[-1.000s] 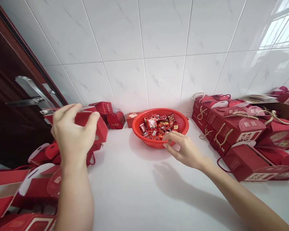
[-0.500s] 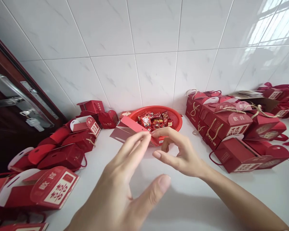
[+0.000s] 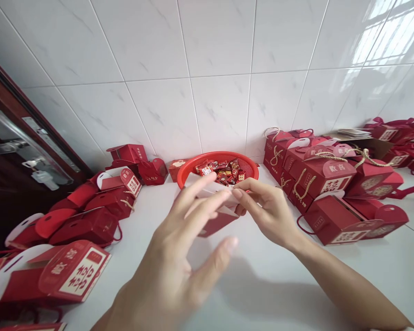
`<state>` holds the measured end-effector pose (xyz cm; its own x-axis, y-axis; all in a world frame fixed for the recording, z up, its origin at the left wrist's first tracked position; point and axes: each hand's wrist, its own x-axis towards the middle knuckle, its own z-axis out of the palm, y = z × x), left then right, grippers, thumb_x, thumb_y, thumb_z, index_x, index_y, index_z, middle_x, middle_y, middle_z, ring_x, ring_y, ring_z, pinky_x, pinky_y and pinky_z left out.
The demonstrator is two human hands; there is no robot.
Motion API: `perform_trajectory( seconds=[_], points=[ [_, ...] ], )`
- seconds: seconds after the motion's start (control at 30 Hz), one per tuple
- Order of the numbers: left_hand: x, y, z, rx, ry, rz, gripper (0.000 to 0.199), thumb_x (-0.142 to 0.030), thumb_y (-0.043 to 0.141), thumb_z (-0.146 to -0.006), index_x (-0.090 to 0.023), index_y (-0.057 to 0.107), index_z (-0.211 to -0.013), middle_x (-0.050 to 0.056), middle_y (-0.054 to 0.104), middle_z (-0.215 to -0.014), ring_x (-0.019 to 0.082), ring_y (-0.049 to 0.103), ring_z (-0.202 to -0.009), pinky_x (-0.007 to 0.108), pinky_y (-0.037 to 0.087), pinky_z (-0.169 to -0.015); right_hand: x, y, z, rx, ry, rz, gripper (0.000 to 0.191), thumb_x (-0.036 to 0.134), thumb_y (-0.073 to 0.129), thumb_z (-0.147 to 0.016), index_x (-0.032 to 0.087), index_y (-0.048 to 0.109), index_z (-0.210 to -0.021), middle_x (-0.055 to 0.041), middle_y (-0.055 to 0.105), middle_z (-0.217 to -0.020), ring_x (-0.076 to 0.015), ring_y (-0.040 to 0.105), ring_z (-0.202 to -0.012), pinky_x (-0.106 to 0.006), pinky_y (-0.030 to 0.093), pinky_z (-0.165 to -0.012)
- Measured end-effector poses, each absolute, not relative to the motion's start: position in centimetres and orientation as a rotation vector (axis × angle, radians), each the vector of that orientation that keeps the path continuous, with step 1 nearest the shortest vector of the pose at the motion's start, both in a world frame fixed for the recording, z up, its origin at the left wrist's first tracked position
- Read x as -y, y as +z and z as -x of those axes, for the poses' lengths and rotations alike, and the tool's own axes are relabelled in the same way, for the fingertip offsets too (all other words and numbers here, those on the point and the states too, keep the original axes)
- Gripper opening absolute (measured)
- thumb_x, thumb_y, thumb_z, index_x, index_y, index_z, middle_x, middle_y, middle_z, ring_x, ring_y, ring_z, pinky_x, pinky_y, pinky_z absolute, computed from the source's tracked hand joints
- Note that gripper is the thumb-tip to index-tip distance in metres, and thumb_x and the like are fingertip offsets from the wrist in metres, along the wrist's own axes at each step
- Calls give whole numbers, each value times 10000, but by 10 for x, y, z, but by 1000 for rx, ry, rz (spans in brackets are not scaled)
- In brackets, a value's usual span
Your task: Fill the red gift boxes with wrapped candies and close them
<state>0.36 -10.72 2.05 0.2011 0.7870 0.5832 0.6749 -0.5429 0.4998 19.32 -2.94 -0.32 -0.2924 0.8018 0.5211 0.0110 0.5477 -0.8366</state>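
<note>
A red paper gift box [image 3: 219,224] with pale inner flaps sits in front of the basket, partly hidden by my fingers. My right hand [image 3: 271,214] pinches one of its flaps between thumb and fingers. Spread wide, my left hand [image 3: 174,250] is at the near left side of the box; its fingertips overlap the flaps, and I cannot tell whether they touch. Behind the box, a red plastic basket [image 3: 251,171] holds several red-wrapped sweets [image 3: 224,172].
Several red gift boxes [image 3: 77,271] line the left side. More boxes with rope handles [image 3: 324,177] are stacked on the right. A tiled wall [image 3: 221,110] rises behind the white tabletop [image 3: 262,285]. At far left is a door handle [image 3: 7,147] with keys.
The box has turned and come nearer, so its pale inner flaps face up. My right hand has closed on a flap. My left hand's fingers have spread apart.
</note>
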Motion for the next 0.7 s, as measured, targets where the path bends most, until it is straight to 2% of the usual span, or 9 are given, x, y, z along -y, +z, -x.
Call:
perform_trajectory(
  seconds=[0.07, 0.17, 0.27, 0.37, 0.43, 0.57, 0.63, 0.7],
  points=[
    [94, 19, 0, -1487, 1363, -2266, 429, -406, 640, -893, -349, 647, -1318, 29, 506, -1512, 265, 717, -1033, 395, 660, -852, 23, -2, -195, 1656, 1049, 713, 305, 470, 627, -931, 196, 620, -798, 4, 632, -670, -136, 627, -558, -266, 521, -520],
    [73, 18, 9, -1561, 1426, -2190, 297, -424, 614, -911, -261, 737, -1127, 56, 625, -1340, 225, 730, -919, 332, 653, -766, 12, -3, -199, 1620, 1212, 758, 353, 508, 656, -898, 184, 602, -772, 12, 604, -614, -128, 596, -512, -261, 496, -507],
    [59, 17, 14, -1591, 1377, -2170, 236, -407, 639, -891, -243, 770, -997, 43, 692, -1189, 197, 727, -815, 296, 626, -688, 4, -5, -202, 1619, 1314, 788, 364, 515, 671, -878, 178, 590, -764, 13, 601, -592, -123, 583, -508, -255, 480, -527],
    [53, 15, 15, -1633, 1277, -2176, 192, -341, 630, -891, -252, 785, -960, 30, 714, -1150, 168, 707, -752, 292, 604, -684, -3, -7, -204, 1668, 1351, 794, 380, 524, 670, -865, 173, 589, -742, 2, 613, -629, -119, 584, -540, -251, 472, -551],
    [51, 13, 14, -1687, 1191, -2232, 187, -315, 637, -883, -272, 794, -977, 27, 713, -1169, 187, 704, -834, 313, 601, -760, -8, -9, -206, 1726, 1364, 795, 377, 522, 673, -854, 167, 608, -746, -1, 607, -666, -118, 584, -571, -251, 469, -569],
    [48, 10, 15, -1673, 943, -2381, 302, -365, 690, -839, -342, 769, -1130, 19, 602, -1399, 290, 600, -1220, 401, 537, -987, -18, -15, -208, 1817, 1428, 806, 356, 498, 689, -820, 170, 600, -713, 29, 500, -642, -104, 511, -581, -240, 435, -557],
    [47, 9, 17, -1602, 746, -2345, 352, -396, 685, -839, -337, 750, -1180, 30, 605, -1404, 301, 595, -1234, 393, 537, -965, -24, -18, -210, 1876, 1515, 803, 340, 477, 691, -811, 171, 592, -701, 32, 485, -645, -103, 491, -596, -238, 432, -568],
    [44, 9, 18, -1512, 571, -2259, 378, -409, 672, -846, -301, 740, -1202, 45, 690, -1278, 289, 650, -1135, 349, 553, -873, -30, -23, -212, 1960, 1637, 798, 323, 460, 690, -808, 169, 594, -704, 31, 490, -659, -102, 496, -604, -239, 441, -584]
  ],
)
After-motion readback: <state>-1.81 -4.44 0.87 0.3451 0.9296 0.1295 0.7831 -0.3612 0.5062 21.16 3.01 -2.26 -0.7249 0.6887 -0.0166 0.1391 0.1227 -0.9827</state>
